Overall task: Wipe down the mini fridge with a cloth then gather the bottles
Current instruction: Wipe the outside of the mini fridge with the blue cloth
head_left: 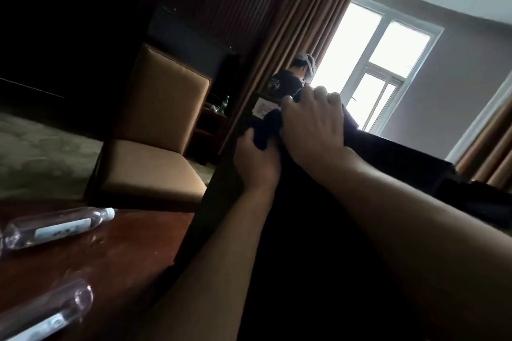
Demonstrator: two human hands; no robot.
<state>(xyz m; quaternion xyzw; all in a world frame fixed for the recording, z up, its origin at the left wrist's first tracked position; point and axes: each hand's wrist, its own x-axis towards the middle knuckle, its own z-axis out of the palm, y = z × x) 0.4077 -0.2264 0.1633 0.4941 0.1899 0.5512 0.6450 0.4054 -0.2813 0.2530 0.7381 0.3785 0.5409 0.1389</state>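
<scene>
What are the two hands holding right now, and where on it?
Both grip the dark cloth on the black fridge: left hand its lower bunched edge, right hand on top.

Your left hand (256, 159) and right hand (313, 124) reached far forward on extended bare forearms, side by side, the right farther, both gripping with curled fingers.

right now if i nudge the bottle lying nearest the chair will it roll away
Probably yes: the clear bottle lies on its side on the smooth wooden table. It looks nearly empty, so likely light and easy to send off. Its round body offers little to stop it.
</scene>
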